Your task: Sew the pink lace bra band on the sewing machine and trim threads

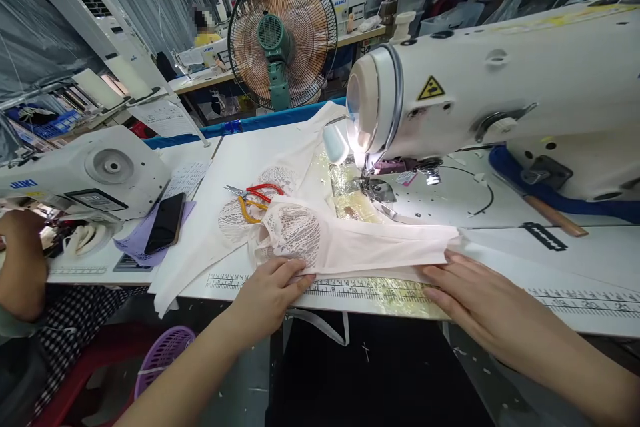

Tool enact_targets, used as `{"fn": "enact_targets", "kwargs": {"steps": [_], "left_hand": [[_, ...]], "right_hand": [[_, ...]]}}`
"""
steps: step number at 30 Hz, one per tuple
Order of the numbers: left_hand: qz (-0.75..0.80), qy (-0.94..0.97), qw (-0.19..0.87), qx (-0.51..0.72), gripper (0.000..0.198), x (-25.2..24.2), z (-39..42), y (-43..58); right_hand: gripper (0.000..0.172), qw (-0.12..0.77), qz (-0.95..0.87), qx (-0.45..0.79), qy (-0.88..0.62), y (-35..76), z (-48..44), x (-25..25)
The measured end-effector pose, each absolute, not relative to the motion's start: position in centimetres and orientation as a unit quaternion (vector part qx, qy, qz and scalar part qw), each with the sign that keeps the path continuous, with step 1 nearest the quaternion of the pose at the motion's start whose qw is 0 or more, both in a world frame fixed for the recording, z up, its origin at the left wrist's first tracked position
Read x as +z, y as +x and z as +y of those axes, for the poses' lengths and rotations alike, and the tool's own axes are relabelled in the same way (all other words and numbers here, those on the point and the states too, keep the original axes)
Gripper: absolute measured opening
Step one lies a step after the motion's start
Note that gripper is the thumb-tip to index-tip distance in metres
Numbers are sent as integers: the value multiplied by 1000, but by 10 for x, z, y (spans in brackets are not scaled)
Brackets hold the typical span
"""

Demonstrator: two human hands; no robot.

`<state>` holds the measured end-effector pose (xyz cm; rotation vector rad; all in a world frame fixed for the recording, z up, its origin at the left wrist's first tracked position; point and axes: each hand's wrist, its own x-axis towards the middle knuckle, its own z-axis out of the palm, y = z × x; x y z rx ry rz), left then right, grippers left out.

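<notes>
A pale pink bra [380, 247] with a lace cup lies stretched along the table's front edge. My left hand [273, 293] grips its lower edge just under the cup, fingers curled together. At the far end of the band, my right hand [467, 283] pinches the fabric between thumb and fingers. Behind the cup rest thread snips [250, 197] with red and orange handles, on another pale lace piece [233, 223]. The sewing machine's needle area [367, 177] is lit, a little beyond the band and apart from it.
A ruler strip [345, 290] runs along the table's front edge. On the left are a phone [166, 223], a second sewing machine [100, 173] and a co-worker's arm [23, 267]. A wooden-handled tool [555, 213] and a black slotted blade [545, 237] lie right. A fan [283, 33] stands behind.
</notes>
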<state>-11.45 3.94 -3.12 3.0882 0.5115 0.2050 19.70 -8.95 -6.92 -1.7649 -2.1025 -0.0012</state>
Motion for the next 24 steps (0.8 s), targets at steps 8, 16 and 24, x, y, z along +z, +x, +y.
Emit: {"fn": "enact_targets", "kwargs": {"steps": [8, 16, 24], "left_hand": [[123, 988, -63, 65, 55, -34, 47, -119], [81, 983, -124, 107, 72, -59, 71, -130], [69, 982, -158, 72, 79, -63, 77, -137]], "right_hand": [[32, 254, -723, 87, -637, 216, -87, -48], [13, 223, -718, 174, -635, 229, -70, -19], [7, 226, -706, 195, -642, 228, -68, -22]]}}
